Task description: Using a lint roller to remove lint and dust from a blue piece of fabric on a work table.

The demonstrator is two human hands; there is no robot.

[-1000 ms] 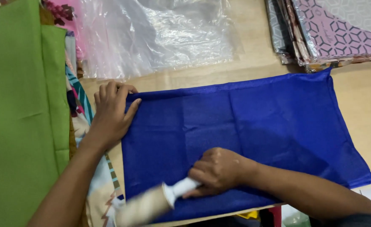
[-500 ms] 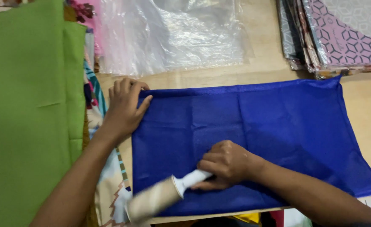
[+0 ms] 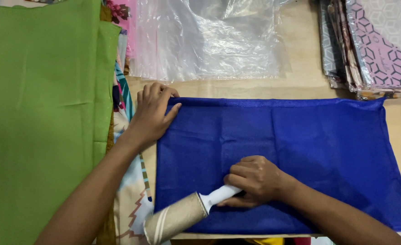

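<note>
We press our left hand (image 3: 152,113) flat, fingers spread, on the blue cloth's (image 3: 300,154) corner to keep it taut while our right hand (image 3: 255,180), fingers curled closed, grips the lint roller (image 3: 184,217).

The right hand (image 3: 255,179) is closing its grip on the white handle of a lint roller (image 3: 182,218), whose roll is lying at the lower left corner of the blue cloth (image 3: 300,145). The left hand (image 3: 152,113) is pressing flat on the cloth's upper left corner. Green fabric (image 3: 37,113) is lying to the left, a clear plastic bag (image 3: 205,38) above, and patterned folded fabrics (image 3: 377,45) are sitting at upper right on the counter (image 3: 300,81).
</note>
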